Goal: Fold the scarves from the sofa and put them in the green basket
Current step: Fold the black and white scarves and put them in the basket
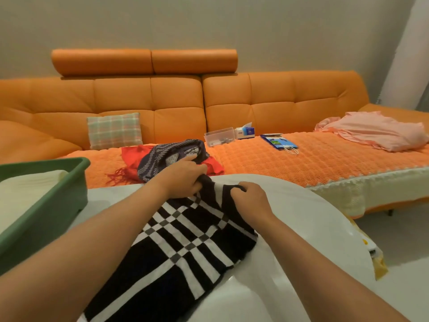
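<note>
A black-and-white checked scarf point(185, 247) lies stretched across the white round table point(301, 217), running from its far edge toward me. My left hand point(183, 177) grips the scarf's far end at its left corner. My right hand point(250, 198) pinches the same end at its right corner. On the orange sofa point(301, 108) behind lie a dark blue striped scarf point(162, 156) and, under it, a red fringed scarf point(132, 156). The green basket point(46, 205) stands on the table at the left, with a cream folded cloth point(25, 187) inside.
On the sofa seat sit a checked pillow point(115, 130), a clear plastic box point(219, 135), a tissue pack point(245, 131), a blue paper bag point(278, 141) and a pink garment point(376, 131). A yellow object point(376, 259) lies on the floor right of the table.
</note>
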Demonstrator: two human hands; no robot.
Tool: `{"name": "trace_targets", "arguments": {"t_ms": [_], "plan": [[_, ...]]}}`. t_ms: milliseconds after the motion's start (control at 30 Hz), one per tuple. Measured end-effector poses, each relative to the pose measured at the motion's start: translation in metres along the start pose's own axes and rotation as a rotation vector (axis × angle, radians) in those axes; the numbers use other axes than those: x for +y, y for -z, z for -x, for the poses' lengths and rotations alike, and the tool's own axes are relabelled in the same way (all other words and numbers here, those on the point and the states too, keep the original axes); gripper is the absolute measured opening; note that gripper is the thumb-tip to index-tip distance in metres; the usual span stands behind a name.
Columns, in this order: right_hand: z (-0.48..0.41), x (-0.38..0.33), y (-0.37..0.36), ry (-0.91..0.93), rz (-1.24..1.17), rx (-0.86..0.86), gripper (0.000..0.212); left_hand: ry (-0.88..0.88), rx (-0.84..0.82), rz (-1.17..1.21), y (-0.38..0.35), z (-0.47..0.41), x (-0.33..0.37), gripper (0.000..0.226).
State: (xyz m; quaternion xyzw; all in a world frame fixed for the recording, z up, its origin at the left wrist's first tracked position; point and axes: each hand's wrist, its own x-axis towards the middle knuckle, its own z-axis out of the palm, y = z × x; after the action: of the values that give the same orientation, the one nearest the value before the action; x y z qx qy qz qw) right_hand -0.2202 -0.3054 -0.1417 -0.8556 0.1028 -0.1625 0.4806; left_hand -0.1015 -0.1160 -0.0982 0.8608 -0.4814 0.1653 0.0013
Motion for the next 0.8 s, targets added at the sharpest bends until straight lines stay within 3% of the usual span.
{"name": "trace_targets", "arguments": {"t_ms": [233,333,433,533,633,800], "plan": [[0.055,-0.059,-0.025,0.184,-0.027,-0.241,0.024,0.124,-0.014,0.015,0.040,0.122,-0.014,0.008],[0.079,-0.077,-0.036,0.225,0.031,-0.385,0.021,0.178,-0.048,0.027,0.044,0.171,-0.014,0.017],[0.102,-0.092,-0.047,0.244,0.082,-0.515,0.026,0.253,0.018,0.073,0.042,0.210,-0.005,0.030],[0.123,-0.100,-0.059,0.275,0.221,-0.652,0.018,0.355,0.060,0.133,0.028,0.243,0.001,0.034],[0.142,-0.100,-0.072,0.273,0.457,-0.850,0.009,0.464,-0.053,0.177,0.012,0.266,0.004,0.027],[0.155,-0.106,-0.087,0.375,0.609,-0.854,0.035,0.590,-0.088,0.202,0.012,0.270,0.001,0.021]]}}
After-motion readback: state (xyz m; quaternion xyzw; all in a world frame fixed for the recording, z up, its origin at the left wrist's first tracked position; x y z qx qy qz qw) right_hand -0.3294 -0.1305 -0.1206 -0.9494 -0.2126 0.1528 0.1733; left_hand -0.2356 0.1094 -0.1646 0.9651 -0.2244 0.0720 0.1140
